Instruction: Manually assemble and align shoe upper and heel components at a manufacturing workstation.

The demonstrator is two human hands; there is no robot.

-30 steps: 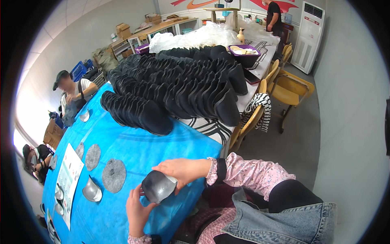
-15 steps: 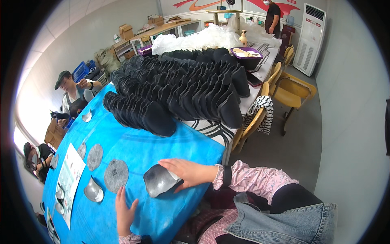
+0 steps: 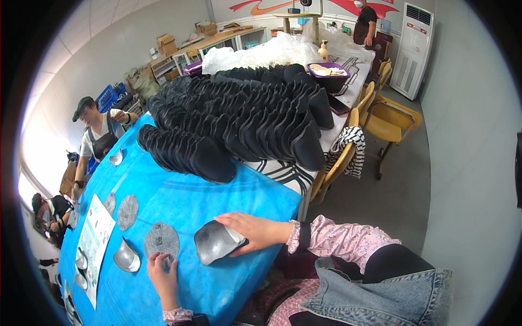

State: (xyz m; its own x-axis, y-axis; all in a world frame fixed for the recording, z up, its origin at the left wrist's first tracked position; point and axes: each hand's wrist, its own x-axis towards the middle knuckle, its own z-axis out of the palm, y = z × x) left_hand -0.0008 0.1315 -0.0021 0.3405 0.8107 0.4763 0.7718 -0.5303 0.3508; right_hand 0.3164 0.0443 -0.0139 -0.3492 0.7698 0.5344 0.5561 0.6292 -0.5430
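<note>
My right hand [image 3: 256, 233] is closed around the right edge of a curved shell [image 3: 213, 244], dark grey and shiny with a pale part by the fingers. It sits just above or on the blue cloth [image 3: 217, 293]; I cannot tell which. To its left lies an oval grey felt pad [image 3: 162, 238] with a small dark square on it. My left hand [image 3: 165, 280] has its bent fingers and thumb on that pad's lower edge. Beside the pad is a silver curved cup [image 3: 126, 256], and another grey felt oval [image 3: 128, 212] lies further off.
Rows of black curved pads [image 3: 239, 119] fill the table's far part. A printed sheet [image 3: 93, 247] lies at left. Co-workers [image 3: 98, 125] sit along the left side. Yellow chairs [image 3: 389, 117] stand at right, one with a striped cloth [image 3: 349, 152]. A purple-rimmed tub [image 3: 329, 76] stands behind.
My left hand has closed its fingers on the felt pad's edge, and the pad has shifted slightly right. The shell in my right hand has barely moved. A co-worker at left has lowered an arm.
</note>
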